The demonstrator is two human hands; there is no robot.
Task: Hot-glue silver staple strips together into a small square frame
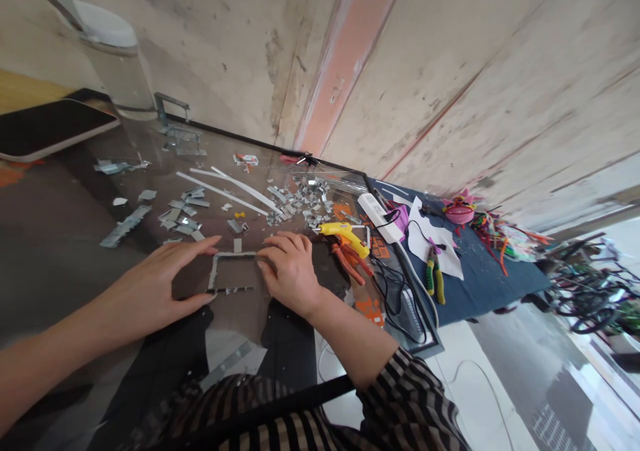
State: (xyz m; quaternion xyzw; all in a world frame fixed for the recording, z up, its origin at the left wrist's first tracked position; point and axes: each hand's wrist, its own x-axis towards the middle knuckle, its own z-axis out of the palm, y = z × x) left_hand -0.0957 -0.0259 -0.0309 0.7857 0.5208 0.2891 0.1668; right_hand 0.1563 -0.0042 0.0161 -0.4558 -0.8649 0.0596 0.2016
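Observation:
A small rectangular grey frame [214, 271] made of thin strips lies on the dark glossy tabletop between my hands. My left hand [145, 284] is open, thumb and fingers spread apart around the frame's left side; its thumb tip is at the lower left corner. At the right end, the fingers of my right hand [293, 271] are curled over the frame, hiding that side. A small grey metallic piece [238, 245] lies just beyond the top strip. Farther back are a pile of cut silvery pieces [300, 198], more loose pieces [183, 214] and white strips [225, 191].
Right of my right hand lie a yellow glue gun [345, 233] and orange-handled pliers [349, 262]. Beyond them are a white power strip [380, 216], black cables and green-handled pliers [434, 278]. A phone [55, 128] and a lidded clear container [120, 71] stand at the back left, by the wall.

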